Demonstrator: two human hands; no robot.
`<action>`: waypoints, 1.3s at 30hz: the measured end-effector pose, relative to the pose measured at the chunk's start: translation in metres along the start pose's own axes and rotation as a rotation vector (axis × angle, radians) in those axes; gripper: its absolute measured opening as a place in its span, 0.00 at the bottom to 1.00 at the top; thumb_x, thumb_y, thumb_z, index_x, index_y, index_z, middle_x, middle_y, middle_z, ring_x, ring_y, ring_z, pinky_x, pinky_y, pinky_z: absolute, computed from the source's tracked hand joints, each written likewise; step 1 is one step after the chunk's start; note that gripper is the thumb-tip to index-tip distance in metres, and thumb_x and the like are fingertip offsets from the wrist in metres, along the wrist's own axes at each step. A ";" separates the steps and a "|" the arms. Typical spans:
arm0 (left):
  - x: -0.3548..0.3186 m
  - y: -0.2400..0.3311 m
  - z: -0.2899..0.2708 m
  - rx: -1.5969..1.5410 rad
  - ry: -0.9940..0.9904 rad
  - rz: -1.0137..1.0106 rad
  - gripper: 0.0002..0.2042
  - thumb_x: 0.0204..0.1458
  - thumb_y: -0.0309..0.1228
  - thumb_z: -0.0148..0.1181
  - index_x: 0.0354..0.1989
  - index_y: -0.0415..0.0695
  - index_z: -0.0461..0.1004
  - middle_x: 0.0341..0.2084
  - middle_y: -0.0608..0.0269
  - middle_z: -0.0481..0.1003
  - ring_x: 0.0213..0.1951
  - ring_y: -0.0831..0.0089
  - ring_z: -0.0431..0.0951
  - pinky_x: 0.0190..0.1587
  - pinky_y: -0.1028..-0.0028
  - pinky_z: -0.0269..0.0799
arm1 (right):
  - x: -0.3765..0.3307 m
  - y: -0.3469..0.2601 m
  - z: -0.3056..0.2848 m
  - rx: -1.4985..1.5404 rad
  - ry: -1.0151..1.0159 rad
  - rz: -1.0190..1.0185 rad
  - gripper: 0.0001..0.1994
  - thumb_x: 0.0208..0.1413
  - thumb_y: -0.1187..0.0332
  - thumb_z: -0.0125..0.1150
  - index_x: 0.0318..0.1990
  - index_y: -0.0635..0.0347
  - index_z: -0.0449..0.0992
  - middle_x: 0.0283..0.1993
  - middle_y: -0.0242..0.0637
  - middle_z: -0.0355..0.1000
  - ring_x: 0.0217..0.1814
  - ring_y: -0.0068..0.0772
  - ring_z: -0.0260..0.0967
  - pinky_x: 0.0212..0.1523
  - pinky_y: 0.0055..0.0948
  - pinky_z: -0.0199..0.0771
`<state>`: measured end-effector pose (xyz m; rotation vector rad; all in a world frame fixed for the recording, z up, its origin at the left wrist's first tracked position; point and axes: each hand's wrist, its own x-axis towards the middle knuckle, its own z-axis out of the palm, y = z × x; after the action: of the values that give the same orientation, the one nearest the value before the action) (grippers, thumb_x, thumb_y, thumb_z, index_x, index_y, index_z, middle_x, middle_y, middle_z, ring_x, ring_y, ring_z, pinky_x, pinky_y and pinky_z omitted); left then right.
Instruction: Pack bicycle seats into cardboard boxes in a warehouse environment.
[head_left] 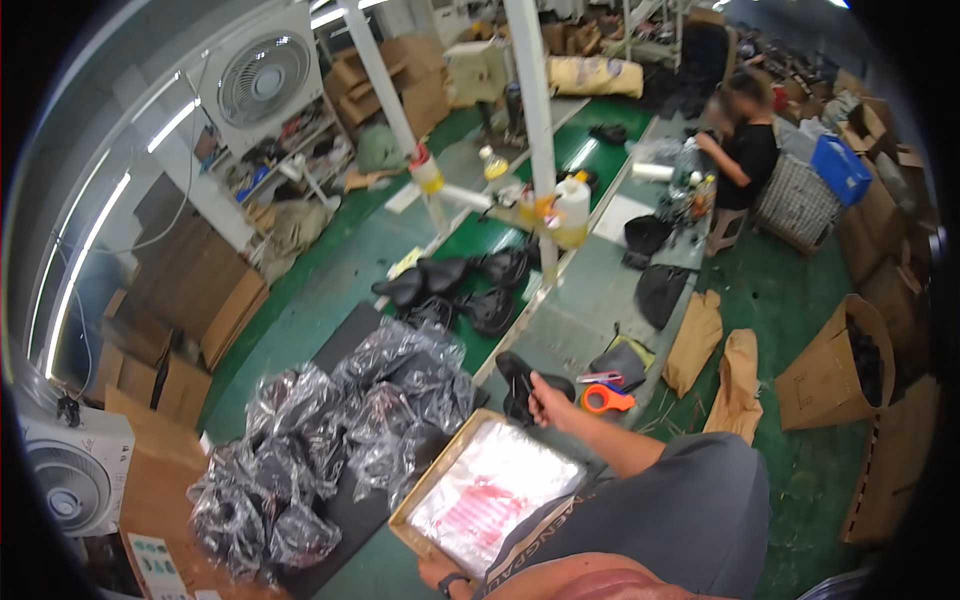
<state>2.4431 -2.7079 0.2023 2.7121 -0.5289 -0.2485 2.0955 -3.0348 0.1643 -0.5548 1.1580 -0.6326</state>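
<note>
The person's right hand (548, 402) reached out over the near edge of the workbench (575, 320) with its fingers curled around a black bicycle saddle (518, 385), gripping it near the narrow end while the broader part pointed away toward the bench. The saddle looked light and fairly stiff, with a smooth padded top that could slip in a loose grip; the firm underside and the narrow nose seemed the safest places to take hold.

The left hand (440, 572) sat low at the near edge of the view, mostly hidden by the person's grey shirt, so how far it was open could not be told; it appeared to steady the near corner of a shallow cardboard tray (425, 490) holding a stack of clear plastic bags (490, 490) with red print. Those bags looked thin, limp and slippery.

To the left of the tray lay a heap of bagged saddles (330, 430) in crinkled clear plastic. Farther along the green belt lay several bare black saddles (460, 285). Just right of the held saddle rested an orange tape dispenser (605, 399). Brown paper sacks (715, 365) stood on the floor to the right, and another person (745, 140) worked at the far end.
</note>
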 end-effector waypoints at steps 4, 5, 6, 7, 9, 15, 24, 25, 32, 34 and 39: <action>0.030 -0.061 0.000 0.102 -0.251 0.044 0.24 0.67 0.49 0.52 0.54 0.41 0.81 0.44 0.37 0.83 0.46 0.33 0.82 0.46 0.42 0.77 | -0.046 0.020 0.005 0.070 -0.175 0.088 0.39 0.64 0.19 0.33 0.30 0.47 0.65 0.28 0.27 0.66 0.25 0.27 0.62 0.25 0.28 0.57; 0.034 -0.066 -0.005 0.085 -0.235 -0.022 0.25 0.66 0.51 0.53 0.51 0.40 0.82 0.43 0.36 0.83 0.47 0.34 0.82 0.47 0.43 0.77 | -0.057 0.027 0.009 0.080 -0.180 0.067 0.39 0.64 0.19 0.32 0.30 0.48 0.64 0.29 0.27 0.65 0.25 0.26 0.60 0.25 0.27 0.55; 0.038 -0.072 -0.010 0.069 -0.218 -0.089 0.28 0.65 0.54 0.53 0.48 0.38 0.84 0.43 0.35 0.83 0.48 0.34 0.83 0.47 0.44 0.77 | -0.066 0.035 0.011 0.104 -0.222 0.054 0.39 0.64 0.19 0.31 0.29 0.48 0.63 0.29 0.28 0.64 0.24 0.26 0.57 0.25 0.27 0.53; 0.055 -0.076 -0.010 0.069 -0.232 -0.079 0.28 0.65 0.54 0.53 0.48 0.38 0.84 0.43 0.35 0.83 0.48 0.34 0.83 0.47 0.44 0.77 | -0.071 0.048 0.011 0.129 -0.252 0.050 0.39 0.64 0.19 0.31 0.29 0.48 0.63 0.29 0.28 0.63 0.24 0.25 0.55 0.25 0.27 0.52; 0.068 -0.098 -0.009 0.119 -0.220 -0.055 0.27 0.65 0.53 0.53 0.47 0.38 0.84 0.42 0.36 0.83 0.47 0.35 0.83 0.47 0.45 0.78 | -0.071 0.080 0.014 0.134 -0.313 0.033 0.39 0.65 0.19 0.29 0.28 0.48 0.61 0.29 0.28 0.60 0.24 0.26 0.49 0.25 0.28 0.48; 0.129 -0.168 -0.025 0.242 -0.146 0.019 0.27 0.66 0.53 0.53 0.45 0.39 0.86 0.40 0.40 0.84 0.45 0.38 0.85 0.46 0.46 0.80 | -0.085 0.163 -0.010 0.167 -0.378 0.165 0.40 0.63 0.19 0.33 0.31 0.49 0.68 0.37 0.34 0.73 0.38 0.36 0.72 0.40 0.34 0.74; 0.140 -0.172 -0.020 0.102 0.553 0.424 0.16 0.64 0.38 0.57 0.44 0.37 0.84 0.36 0.42 0.84 0.42 0.40 0.84 0.48 0.50 0.79 | -0.163 0.195 -0.040 -0.200 -0.090 0.571 0.49 0.61 0.32 0.64 0.79 0.57 0.58 0.78 0.49 0.59 0.77 0.52 0.63 0.71 0.53 0.71; 0.134 -0.147 -0.020 -0.037 0.859 0.608 0.12 0.62 0.31 0.59 0.45 0.35 0.83 0.35 0.42 0.84 0.41 0.40 0.83 0.49 0.52 0.78 | -0.169 0.196 -0.031 -0.385 -0.151 0.455 0.53 0.57 0.34 0.69 0.79 0.58 0.54 0.78 0.49 0.60 0.75 0.50 0.65 0.69 0.54 0.73; 0.007 0.012 0.102 -0.238 -0.387 0.842 0.13 0.62 0.43 0.65 0.38 0.45 0.84 0.34 0.46 0.84 0.39 0.45 0.86 0.42 0.52 0.80 | -0.168 0.241 0.009 -1.515 0.107 0.112 0.67 0.41 0.48 0.86 0.81 0.65 0.43 0.57 0.52 0.81 0.57 0.61 0.81 0.60 0.51 0.80; -0.004 0.014 0.131 -0.060 -0.495 0.845 0.16 0.58 0.47 0.69 0.39 0.45 0.82 0.37 0.46 0.85 0.42 0.45 0.85 0.45 0.52 0.79 | -0.186 0.228 0.028 -1.725 0.170 0.023 0.68 0.39 0.50 0.85 0.81 0.65 0.41 0.56 0.55 0.81 0.59 0.59 0.80 0.60 0.51 0.80; 0.002 0.013 0.141 -0.085 -0.502 0.795 0.15 0.59 0.44 0.70 0.41 0.44 0.81 0.37 0.47 0.85 0.41 0.45 0.84 0.44 0.52 0.77 | -0.199 0.227 0.025 -1.415 0.295 -0.122 0.57 0.44 0.52 0.83 0.78 0.65 0.55 0.52 0.54 0.82 0.52 0.52 0.83 0.52 0.48 0.84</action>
<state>2.4072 -2.7647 0.0777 2.1235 -1.6168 -0.6980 2.1039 -2.7321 0.1452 -1.7653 1.7741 0.1320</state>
